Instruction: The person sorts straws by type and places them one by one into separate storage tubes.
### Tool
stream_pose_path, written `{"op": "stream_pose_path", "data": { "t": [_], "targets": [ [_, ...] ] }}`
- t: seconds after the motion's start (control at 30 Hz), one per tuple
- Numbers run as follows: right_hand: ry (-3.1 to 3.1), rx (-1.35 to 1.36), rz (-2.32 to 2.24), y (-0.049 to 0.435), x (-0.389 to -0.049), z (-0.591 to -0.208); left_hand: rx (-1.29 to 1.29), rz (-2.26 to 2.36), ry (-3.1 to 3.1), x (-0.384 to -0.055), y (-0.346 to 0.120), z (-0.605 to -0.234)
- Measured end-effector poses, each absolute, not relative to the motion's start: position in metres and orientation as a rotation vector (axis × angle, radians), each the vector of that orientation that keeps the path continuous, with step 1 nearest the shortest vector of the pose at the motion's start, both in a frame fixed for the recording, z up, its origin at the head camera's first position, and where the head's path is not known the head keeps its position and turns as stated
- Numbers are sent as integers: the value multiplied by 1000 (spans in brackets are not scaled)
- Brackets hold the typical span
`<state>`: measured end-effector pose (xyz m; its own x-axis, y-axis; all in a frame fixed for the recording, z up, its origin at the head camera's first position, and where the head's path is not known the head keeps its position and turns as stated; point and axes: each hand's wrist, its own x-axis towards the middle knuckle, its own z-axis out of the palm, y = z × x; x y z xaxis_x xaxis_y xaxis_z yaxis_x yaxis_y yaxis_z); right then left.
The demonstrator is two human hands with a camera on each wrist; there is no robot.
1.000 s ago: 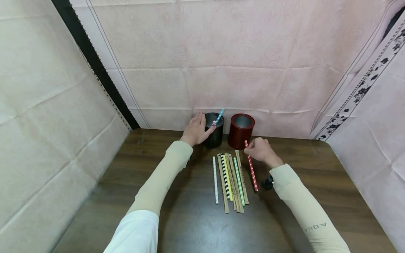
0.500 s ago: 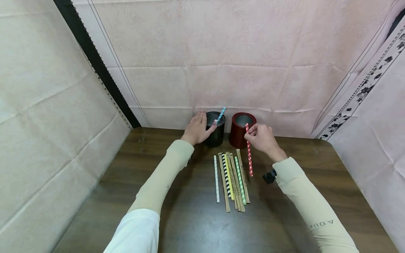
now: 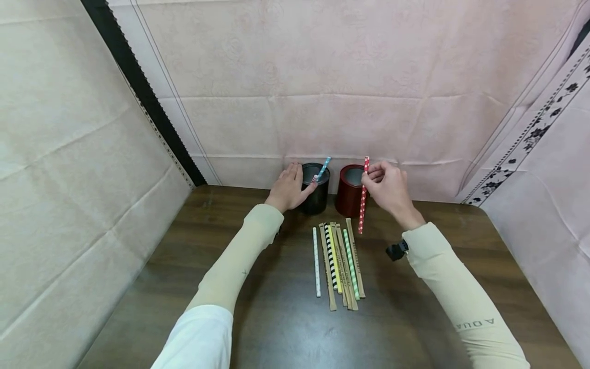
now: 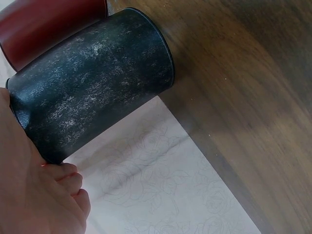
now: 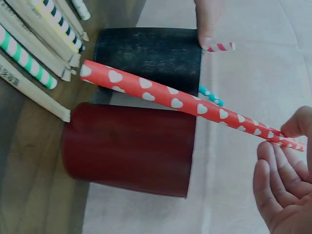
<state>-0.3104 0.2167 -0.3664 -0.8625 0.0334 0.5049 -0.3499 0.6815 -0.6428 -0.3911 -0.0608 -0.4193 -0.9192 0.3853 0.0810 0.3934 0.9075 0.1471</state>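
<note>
My right hand (image 3: 389, 189) pinches a red paper straw (image 5: 176, 103) with white hearts near its upper end, between thumb and fingers. The straw slants down in front of the red cup (image 3: 348, 199), its lower end outside the cup in the head view. To the left stands a black cup (image 3: 315, 199). My left hand (image 3: 288, 189) holds that cup at its rim, thumb at the front and fingers along the left side. Inside the black cup stand a blue dotted straw (image 3: 324, 167) and a pink-and-white striped straw (image 5: 224, 47).
In front of the cups, several straws lie side by side on the wooden table (image 3: 184, 287): a pale one (image 3: 316, 262), a black-and-white striped one, a yellow one, a green striped one (image 3: 351, 264) and brown paper-wrapped ones. A cloth backdrop (image 3: 345, 102) rises behind the cups.
My right hand has lifted the red heart straw off the table and moved it up and back to the red cup's front. My left hand has stayed at the black cup.
</note>
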Motion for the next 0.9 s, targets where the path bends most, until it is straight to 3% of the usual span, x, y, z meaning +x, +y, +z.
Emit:
{"op": "stream_pose_path", "data": {
  "t": [0.53,0.9],
  "targets": [
    [-2078,315,1192,189,-315,-315,-630,-267,-2997,-391,-60,-419],
    [-1996,384,1271,161,-321,-310,-632,-300,-2973,-393,-63,-422]
  ]
}}
